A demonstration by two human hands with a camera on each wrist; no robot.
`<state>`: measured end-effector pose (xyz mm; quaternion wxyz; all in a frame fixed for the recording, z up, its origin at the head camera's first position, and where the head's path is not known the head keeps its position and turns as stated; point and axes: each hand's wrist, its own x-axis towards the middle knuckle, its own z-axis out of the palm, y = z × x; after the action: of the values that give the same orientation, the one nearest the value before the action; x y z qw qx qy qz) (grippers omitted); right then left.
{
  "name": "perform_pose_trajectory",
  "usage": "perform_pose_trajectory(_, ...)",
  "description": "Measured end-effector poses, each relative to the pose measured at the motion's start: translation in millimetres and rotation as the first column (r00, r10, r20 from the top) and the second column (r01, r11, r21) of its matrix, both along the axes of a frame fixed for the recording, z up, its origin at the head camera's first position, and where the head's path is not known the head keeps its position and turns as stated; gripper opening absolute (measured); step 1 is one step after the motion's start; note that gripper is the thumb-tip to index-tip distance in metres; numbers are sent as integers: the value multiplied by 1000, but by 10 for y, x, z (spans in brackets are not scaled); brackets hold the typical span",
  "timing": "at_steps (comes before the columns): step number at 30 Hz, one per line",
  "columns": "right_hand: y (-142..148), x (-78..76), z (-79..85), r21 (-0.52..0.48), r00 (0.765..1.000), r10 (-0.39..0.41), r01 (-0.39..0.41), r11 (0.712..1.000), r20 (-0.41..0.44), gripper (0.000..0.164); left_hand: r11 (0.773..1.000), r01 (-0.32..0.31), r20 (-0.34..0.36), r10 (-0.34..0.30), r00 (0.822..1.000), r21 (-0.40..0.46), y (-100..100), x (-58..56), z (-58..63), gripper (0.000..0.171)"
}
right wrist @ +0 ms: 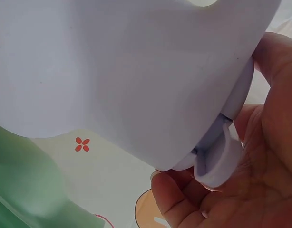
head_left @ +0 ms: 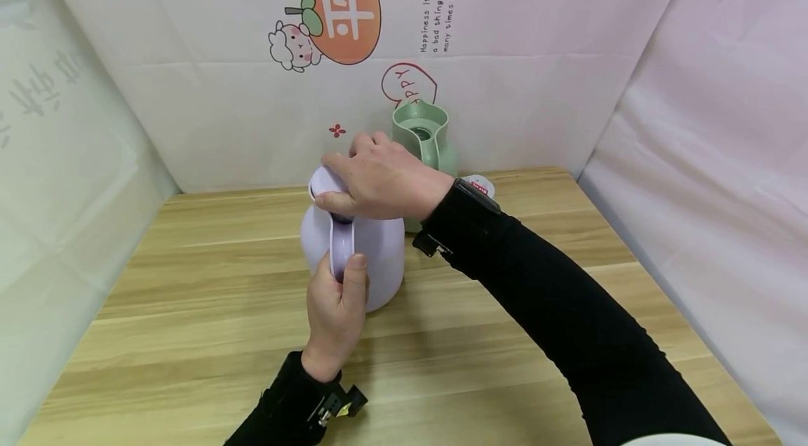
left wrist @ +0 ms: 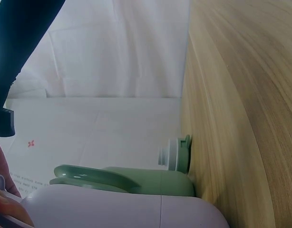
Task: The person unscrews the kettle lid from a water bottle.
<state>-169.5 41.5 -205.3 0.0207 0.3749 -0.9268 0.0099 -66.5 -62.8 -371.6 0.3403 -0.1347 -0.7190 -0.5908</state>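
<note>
A lilac thermos jug stands upright on the table, its handle toward the person. My left hand grips the handle, thumb lying along its right side. Over the top, my right hand holds the lilac lid between thumb and fingers. Seen from the right wrist, the lid's small tab sticks out beside the palm, and the fingertips curl at the jug's rim. The lid sits in the jug's mouth.
Behind and to the right stands a green thermos jug with its top uncovered. Its green stopper-like lid, with a white threaded part, lies on the wooden table beside it. White printed cloth hangs along the table's back and sides.
</note>
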Motion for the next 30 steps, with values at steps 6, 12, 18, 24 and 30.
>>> perform_pose_trajectory(6,7,-6,5,-9,1000,11,-11,1000,14,59,1000,11,4,-11,1000,2,4,-1,0,22)
perform_pose_trajectory(12,7,-15,15,-18,999,21,-21,1000,26,58,1000,6,1,-6,1000,-2,4,2,-3,21)
perform_pose_trajectory(18,6,-27,27,-22,998,42,-41,999,38,55,1000,14,-4,-14,1000,0,-3,1,-10,22)
perform_pose_trajectory(24,5,-35,45,-29,997,56,-55,998,54,52,1000,26,-7,-26,1000,10,0,-2,-15,22)
perform_pose_trajectory(30,-9,-27,56,-36,996,40,-37,999,81,57,1000,22,-9,-22,1000,8,3,2,-11,23)
